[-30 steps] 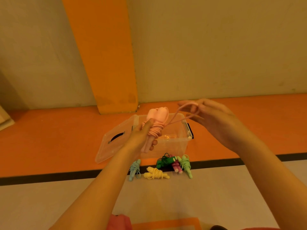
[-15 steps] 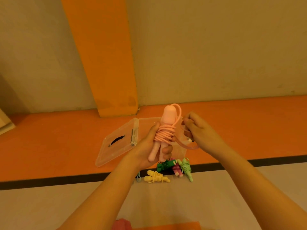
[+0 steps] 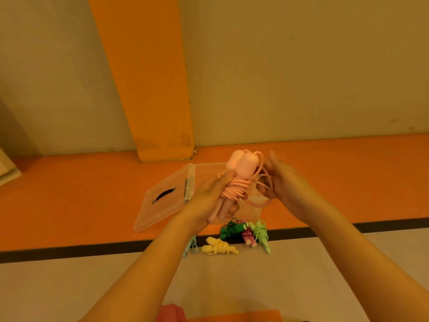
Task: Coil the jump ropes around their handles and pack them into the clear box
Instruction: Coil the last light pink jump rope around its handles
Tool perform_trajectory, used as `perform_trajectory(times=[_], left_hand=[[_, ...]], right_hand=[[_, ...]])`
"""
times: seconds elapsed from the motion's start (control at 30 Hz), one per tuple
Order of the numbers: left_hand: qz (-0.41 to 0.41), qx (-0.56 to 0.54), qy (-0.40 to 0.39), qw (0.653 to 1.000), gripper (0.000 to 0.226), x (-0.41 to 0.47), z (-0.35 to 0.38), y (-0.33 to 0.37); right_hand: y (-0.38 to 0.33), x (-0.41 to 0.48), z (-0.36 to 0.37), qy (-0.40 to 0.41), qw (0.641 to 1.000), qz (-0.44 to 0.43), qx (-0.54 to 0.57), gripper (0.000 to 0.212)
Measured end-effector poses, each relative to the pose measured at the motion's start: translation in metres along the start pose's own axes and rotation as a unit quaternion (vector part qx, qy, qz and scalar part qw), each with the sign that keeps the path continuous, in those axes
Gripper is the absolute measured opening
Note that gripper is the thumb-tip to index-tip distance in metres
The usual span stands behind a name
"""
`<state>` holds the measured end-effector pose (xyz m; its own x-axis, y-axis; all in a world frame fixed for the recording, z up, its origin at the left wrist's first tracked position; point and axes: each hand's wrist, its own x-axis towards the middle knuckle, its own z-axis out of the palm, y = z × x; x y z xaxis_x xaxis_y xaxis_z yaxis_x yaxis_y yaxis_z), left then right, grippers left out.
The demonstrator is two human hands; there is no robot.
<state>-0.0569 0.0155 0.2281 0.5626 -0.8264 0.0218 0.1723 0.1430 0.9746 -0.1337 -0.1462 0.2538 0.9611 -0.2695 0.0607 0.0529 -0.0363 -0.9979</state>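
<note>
Head view: two bare forearms reach out over the floor; this is the only camera.
Left hand: the fingers are curled round the lower ends of both handles and the thumb lies on the turns, a full closed grip.
Pink jump rope: it is held upright in the air between the hands, with its two handles side by side and several turns wound round their middle, just above the left fingers.
Loose tail: a short loop runs from the coil to the right fingers and is not yet wound in.
Right hand: it is just beside the handles, with the thumb and lower fingers curled on the tail. The upper finger is blurred, so the tightness is uncertain.
Clear box: it stands on the floor behind and below both hands, which mostly hide it. Its contents cannot be told.
Lid: it is off the opening and lies beside the box, beyond the left knuckles.
Coiled ropes: the yellow rope, dark green rope, magenta rope, light green rope and pale blue rope lie on the floor below the fingers, outside the box.
Handling: the cord looks light, soft and springy, and would likely unwind if let go. The handles look stiff and smooth. The safest hold is probably across the coil and both handles together, with the thumb pinning the last turn.
</note>
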Motion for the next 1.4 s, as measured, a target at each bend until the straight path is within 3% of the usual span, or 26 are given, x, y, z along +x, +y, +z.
perform_trajectory(times=[0.27, 0.33, 0.43, 0.53, 0.63, 0.93, 1.13, 1.4], left_hand=[[0.019, 0.014, -0.004, 1.000, 0.050, 0.001, -0.002, 0.001], [0.024, 0.023, -0.012, 0.999, 0.066, 0.000, -0.005, 0.002], [0.009, 0.032, -0.030, 0.999, 0.076, -0.003, -0.008, 0.000], [-0.009, 0.035, -0.023, 0.999, 0.061, -0.006, -0.008, -0.001], [-0.013, 0.032, -0.018, 0.999, 0.044, -0.008, -0.005, -0.001], [0.007, 0.039, -0.004, 0.999, 0.063, -0.008, -0.003, -0.002], [0.007, 0.106, 0.033, 0.994, 0.043, -0.006, -0.004, -0.004], [0.037, 0.070, 0.073, 0.994, 0.026, -0.001, 0.003, -0.001]], right_hand=[[0.002, -0.002, -0.005, -0.054, 0.997, -0.023, 0.058, 0.059], [0.001, -0.005, -0.004, -0.054, 0.997, -0.028, 0.056, 0.054], [-0.003, -0.010, 0.001, -0.021, 0.999, -0.040, -0.019, 0.029], [-0.009, -0.014, 0.004, -0.008, 0.993, -0.069, -0.095, 0.023], [-0.013, -0.017, 0.004, -0.023, 0.992, -0.078, -0.101, 0.020], [-0.009, -0.016, 0.005, 0.011, 0.985, -0.107, -0.133, 0.028], [-0.003, -0.013, 0.002, 0.018, 0.972, -0.106, -0.208, 0.020], [0.000, -0.003, 0.008, 0.051, 0.992, -0.051, -0.104, 0.028]])
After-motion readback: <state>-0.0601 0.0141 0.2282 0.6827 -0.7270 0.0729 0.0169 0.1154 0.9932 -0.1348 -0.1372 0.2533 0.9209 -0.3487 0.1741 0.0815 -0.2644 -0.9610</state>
